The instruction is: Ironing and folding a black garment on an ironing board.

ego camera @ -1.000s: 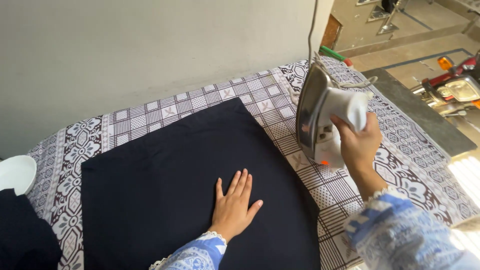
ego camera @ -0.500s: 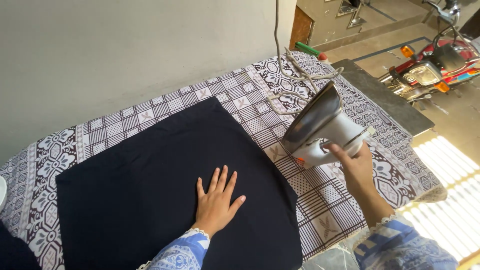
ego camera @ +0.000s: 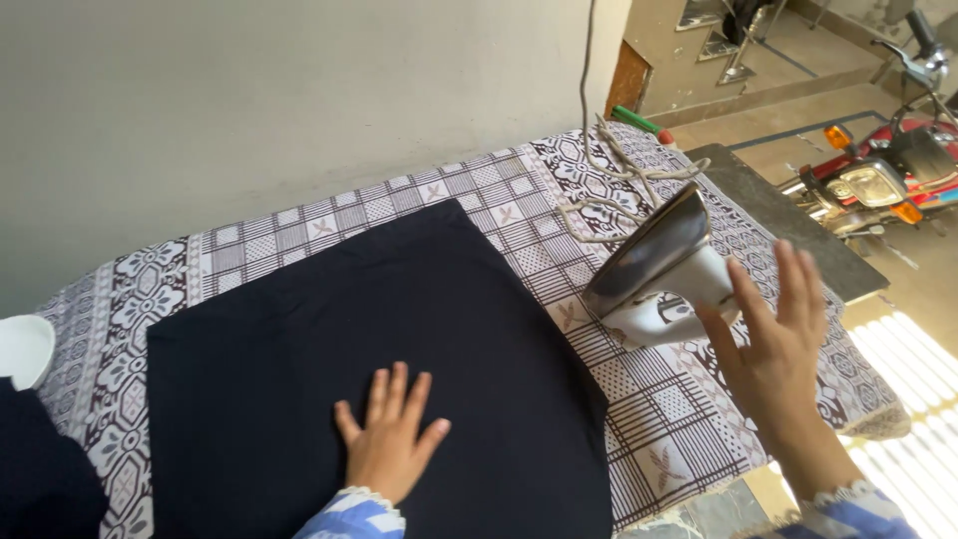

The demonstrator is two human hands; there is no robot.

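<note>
A dark navy cloth lies flat on a table covered with a brown-and-white patterned sheet. My left hand rests palm down on the cloth near its front edge, fingers spread. A white electric iron stands tilted on its heel on the sheet to the right of the cloth, soleplate facing left. My right hand is just beside the iron's handle, fingers apart, holding nothing. The iron's cord lies coiled behind it and runs up the wall.
A grey wall runs behind the table. A white bowl sits at the far left edge above a dark cloth pile. A dark slab borders the table on the right, with a red motorcycle on the floor beyond.
My right hand set the iron down on its heel and let go, fingers now spread. My left hand slid left along the cloth.
</note>
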